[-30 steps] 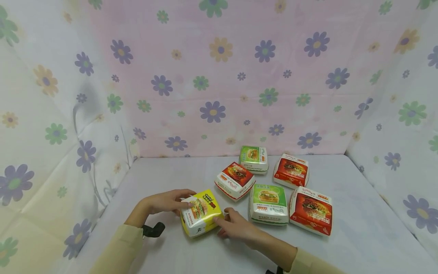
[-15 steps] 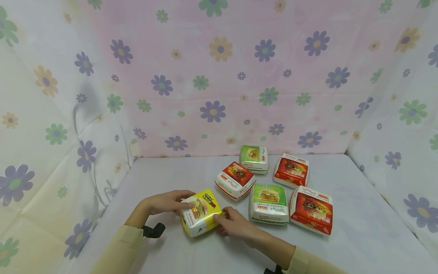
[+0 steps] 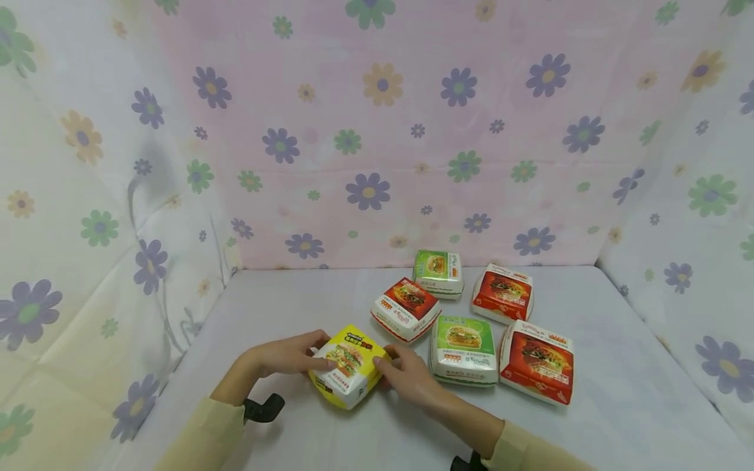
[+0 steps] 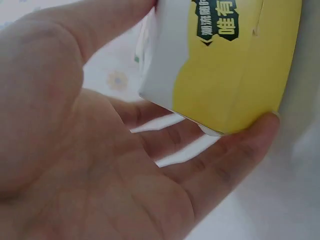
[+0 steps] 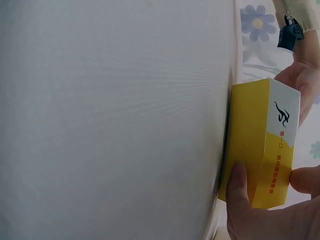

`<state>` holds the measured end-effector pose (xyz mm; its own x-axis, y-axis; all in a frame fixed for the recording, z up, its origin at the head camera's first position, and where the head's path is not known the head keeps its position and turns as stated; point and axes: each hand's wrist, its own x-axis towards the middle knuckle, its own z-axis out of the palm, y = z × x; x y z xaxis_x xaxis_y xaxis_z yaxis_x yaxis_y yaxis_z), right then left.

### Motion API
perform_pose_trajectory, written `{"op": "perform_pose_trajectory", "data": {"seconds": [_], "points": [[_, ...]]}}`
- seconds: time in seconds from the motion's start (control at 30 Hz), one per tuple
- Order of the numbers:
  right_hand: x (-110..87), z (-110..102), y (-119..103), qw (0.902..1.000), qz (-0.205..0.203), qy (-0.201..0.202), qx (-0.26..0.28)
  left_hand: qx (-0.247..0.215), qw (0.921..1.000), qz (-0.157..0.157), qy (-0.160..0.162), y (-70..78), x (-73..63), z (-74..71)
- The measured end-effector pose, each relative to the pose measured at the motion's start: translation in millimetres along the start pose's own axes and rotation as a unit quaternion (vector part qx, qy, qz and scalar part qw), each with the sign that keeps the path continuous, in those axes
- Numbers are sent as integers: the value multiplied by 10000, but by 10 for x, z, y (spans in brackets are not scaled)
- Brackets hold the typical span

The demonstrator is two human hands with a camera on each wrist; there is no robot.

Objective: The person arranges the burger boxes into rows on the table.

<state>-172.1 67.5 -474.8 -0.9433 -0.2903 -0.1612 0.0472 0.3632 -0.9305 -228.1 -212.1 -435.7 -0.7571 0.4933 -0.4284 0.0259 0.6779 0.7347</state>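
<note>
Between both hands a yellow-and-white burger box point(image 3: 347, 366) sits on the white table, turned at an angle, its burger picture facing up. My left hand point(image 3: 288, 356) grips its left side. In the left wrist view the little finger point(image 4: 240, 160) touches the box's lower edge, and the thumb reaches its upper part. From the right, my right hand point(image 3: 409, 376) pinches the corner with the thumb on the top face. The right wrist view shows one finger point(image 5: 239, 185) against the yellow side and the thumb on the opposite edge.
Right of and behind the yellow box stand several other burger boxes: a red-and-white one point(image 3: 406, 309), a small green one point(image 3: 438, 273), a larger green one point(image 3: 463, 350), a red one point(image 3: 502, 293) and another red one point(image 3: 537, 362). Flowered cloth point(image 3: 377, 163) encloses the table point(image 3: 283, 297).
The yellow box has turned slightly counterclockwise on the table between the hands. My right hand has shifted a little away from me with its corner. The other boxes stay put.
</note>
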Motion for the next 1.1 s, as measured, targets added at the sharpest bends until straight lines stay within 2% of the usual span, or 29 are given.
{"op": "perform_pose_trajectory", "data": {"seconds": [0.27,0.47,0.6,0.77,0.9,1.1], "points": [[65,-15,13,9985,-508,26,-197,76,9993,-301,199,153,-145,119],[72,-30,17,9985,-488,8,-240,-133,9979,-574,284,142,-183,150],[50,-48,13,9989,-438,21,-143,-94,9962,-816,287,145,-229,150],[-2,-88,21,9988,-368,189,-244,66,9975,-644,281,129,-266,92],[-64,-122,13,9978,-382,257,-470,-63,9986,-480,230,96,-256,20],[-154,-112,14,9994,-128,-165,-289,-444,9982,-363,155,24,-141,-57]]}}
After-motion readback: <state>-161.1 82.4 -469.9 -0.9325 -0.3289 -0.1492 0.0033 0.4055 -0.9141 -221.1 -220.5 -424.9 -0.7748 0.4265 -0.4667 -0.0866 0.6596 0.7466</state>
